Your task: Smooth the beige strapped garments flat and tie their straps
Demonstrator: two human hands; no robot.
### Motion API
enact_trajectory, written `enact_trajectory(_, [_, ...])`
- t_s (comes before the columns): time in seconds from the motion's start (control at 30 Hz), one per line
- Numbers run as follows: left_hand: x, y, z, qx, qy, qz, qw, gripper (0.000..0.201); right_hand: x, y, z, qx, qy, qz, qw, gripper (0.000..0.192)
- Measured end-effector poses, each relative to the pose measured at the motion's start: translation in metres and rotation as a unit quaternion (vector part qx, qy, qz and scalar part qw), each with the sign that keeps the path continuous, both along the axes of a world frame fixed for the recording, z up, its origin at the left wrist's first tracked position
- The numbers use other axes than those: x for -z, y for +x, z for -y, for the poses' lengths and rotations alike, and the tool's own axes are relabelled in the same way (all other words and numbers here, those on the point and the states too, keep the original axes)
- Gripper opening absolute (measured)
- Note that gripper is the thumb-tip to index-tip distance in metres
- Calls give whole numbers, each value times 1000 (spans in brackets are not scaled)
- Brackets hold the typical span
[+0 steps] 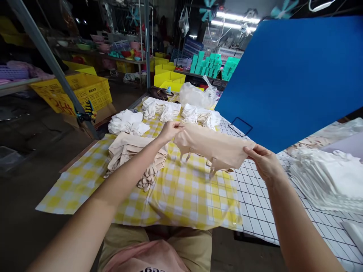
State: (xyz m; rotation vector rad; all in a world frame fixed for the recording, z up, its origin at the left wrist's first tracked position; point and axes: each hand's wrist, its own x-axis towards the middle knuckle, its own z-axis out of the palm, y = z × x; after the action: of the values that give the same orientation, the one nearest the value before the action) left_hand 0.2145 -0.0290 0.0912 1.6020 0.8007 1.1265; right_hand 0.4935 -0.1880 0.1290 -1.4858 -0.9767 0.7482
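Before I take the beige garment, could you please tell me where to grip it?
Probably grip the beige garment midway along its upper edge, from the far side: the left hand and right hand pinch its ends, and strips dangle below.

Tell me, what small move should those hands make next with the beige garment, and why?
Probably lower the beige garment onto the beige stack at the person's left. The left hand and right hand pinch it by opposite ends, spread out above the yellow-checked tablecloth, and the stack's pieces look alike in colour, with similar strap-like strips.
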Motion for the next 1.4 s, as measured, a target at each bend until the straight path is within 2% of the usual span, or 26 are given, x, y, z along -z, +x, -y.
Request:
enact_trajectory(0.07, [4,-8,8,-10,26,-13,1000,20,5,-1,9,-10,8,38,999,28])
enact_trajectory(0.17, [19,-30,41,3,77,-63,995,17,23,-3,36,-70,-27,118,990,26])
enact_trajectory(0.27, [51,-57,88,20,147,-150,977,17,56,-6,71,-168,-95,178,965,29])
enact_trajectory(0.37, [92,-77,135,90,248,-270,926,22,100,-12,104,-230,-148,220,936,35])
enact_trajectory(0.47, [125,-89,166,147,289,-333,885,18,135,-16,128,-245,-166,244,923,36])
enact_trajectory(0.53, [136,-93,177,155,290,-343,880,19,148,-16,138,-236,-157,261,923,34])
enact_trajectory(0.6, [140,-96,181,155,287,-344,880,20,153,-16,142,-226,-147,279,922,31])
enact_trajectory(0.8, [140,-100,181,160,305,-360,867,29,153,-19,143,-219,-158,300,915,30])
enact_trajectory(0.87, [140,-98,181,155,293,-354,874,26,147,-20,142,-210,-151,292,921,32])
enact_trajectory(0.93, [134,-95,179,148,263,-325,896,25,133,-20,137,-196,-139,277,930,35])
enact_trajectory(1.03, [107,-91,171,125,200,-237,943,29,98,-22,124,-163,-108,260,945,35])
enact_trajectory(1.1, [80,-94,163,97,148,-176,968,29,70,-27,112,-140,-82,261,952,33])
enact_trajectory(1.2, [40,-113,152,20,81,-135,987,22,34,-47,92,-123,-26,240,963,32])
enact_trajectory(1.3, [16,-148,147,-96,35,-105,989,23,17,-81,72,-128,33,229,964,31])
enact_trajectory(1.4, [9,-189,145,-195,-10,-42,980,27,14,-119,53,-154,76,245,954,28])
